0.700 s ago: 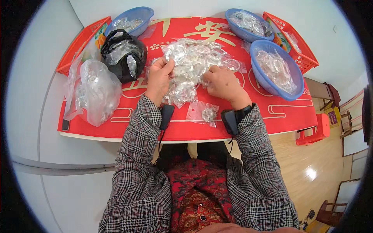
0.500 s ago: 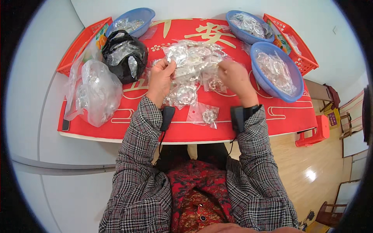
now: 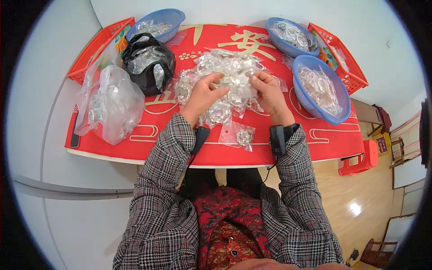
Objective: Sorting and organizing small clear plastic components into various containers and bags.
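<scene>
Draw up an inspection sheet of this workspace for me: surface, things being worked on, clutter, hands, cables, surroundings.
Surface: red cloth with pale patterns.
Job's things: heap of shiny clear packets; single packet nearer the front edge.
Clutter: three blue bowls, two red baskets, black bag, whitish see-through bag.
Left hand: over the heap, thumb and fingers apart.
Right hand: appears to pinch a clear packet.
Cables: thin dark cord hanging by each wrist.
Surroundings: red stool on shiny floor, right.
</scene>
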The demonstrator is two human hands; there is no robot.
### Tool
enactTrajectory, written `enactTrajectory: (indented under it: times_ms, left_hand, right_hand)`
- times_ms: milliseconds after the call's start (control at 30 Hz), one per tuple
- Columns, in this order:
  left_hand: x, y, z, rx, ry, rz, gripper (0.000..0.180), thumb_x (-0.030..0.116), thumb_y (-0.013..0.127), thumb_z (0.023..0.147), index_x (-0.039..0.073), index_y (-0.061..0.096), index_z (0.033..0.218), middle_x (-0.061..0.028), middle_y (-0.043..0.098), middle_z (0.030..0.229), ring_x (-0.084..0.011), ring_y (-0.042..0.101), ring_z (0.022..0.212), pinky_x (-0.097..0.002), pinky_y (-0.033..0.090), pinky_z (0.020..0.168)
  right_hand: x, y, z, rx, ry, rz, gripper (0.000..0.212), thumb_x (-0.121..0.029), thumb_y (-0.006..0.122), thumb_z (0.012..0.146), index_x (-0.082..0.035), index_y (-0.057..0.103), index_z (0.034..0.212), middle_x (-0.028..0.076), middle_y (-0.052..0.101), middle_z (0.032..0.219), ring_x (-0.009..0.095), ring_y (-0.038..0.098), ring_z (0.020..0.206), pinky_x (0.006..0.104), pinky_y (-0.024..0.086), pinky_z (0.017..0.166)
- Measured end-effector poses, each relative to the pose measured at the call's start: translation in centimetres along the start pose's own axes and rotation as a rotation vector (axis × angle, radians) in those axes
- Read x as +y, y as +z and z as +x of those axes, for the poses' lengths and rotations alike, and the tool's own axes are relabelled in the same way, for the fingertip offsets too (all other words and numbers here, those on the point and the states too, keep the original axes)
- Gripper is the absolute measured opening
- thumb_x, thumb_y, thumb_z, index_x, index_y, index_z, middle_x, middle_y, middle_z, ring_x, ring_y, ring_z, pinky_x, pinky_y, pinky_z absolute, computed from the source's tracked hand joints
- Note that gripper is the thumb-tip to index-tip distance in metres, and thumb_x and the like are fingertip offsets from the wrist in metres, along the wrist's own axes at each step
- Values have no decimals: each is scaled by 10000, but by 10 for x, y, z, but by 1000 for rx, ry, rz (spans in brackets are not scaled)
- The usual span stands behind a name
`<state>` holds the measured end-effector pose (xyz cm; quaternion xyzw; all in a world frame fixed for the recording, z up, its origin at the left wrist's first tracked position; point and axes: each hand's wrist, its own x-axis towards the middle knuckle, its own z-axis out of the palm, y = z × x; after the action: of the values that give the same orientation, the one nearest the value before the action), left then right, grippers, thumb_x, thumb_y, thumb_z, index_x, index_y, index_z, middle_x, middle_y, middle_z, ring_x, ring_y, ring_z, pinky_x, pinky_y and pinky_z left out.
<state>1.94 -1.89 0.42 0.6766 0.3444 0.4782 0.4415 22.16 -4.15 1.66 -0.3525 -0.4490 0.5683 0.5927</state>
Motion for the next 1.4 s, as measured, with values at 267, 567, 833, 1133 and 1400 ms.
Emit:
enactTrajectory:
  times_ms: [267,567,833,1133,1400]
  left_hand:
    - [10,-4,-3,-75,-159,-129,188,187,619,802,3,582,806,43,489,646,-31,409,573,-197,339,495]
    - [17,-1,-6,-125,-143,-172,165,191,610,811,29,596,786,48,518,648,-30,420,556,-188,338,500]
    - [18,1,-6,-170,-132,-187,150,181,610,812,46,573,757,38,527,645,-32,444,551,-189,353,496]
    - [12,-7,-4,92,-150,-324,170,169,587,825,46,515,733,4,519,631,-60,468,533,-207,398,500]
    - [1,-8,-1,173,-157,-493,179,169,583,832,62,497,716,1,514,620,-70,456,512,-212,384,481]
  right_hand:
    - [5,16,-8,-143,44,-137,141,-158,570,843,-34,581,910,-40,524,691,29,437,531,161,345,472]
    - [3,15,-8,-111,-79,-170,146,-183,562,853,-40,585,840,-40,504,637,28,413,513,163,310,450]
    - [-2,19,-10,-66,-40,-46,147,-190,558,855,-47,590,840,-40,496,617,32,409,485,167,305,431]
    - [-18,-17,2,342,-303,-17,163,-200,554,858,-42,598,851,-24,510,623,39,427,484,177,319,429]
    - [-16,-26,6,378,-435,-526,146,-163,606,781,-22,605,821,15,586,691,105,542,607,228,422,552]
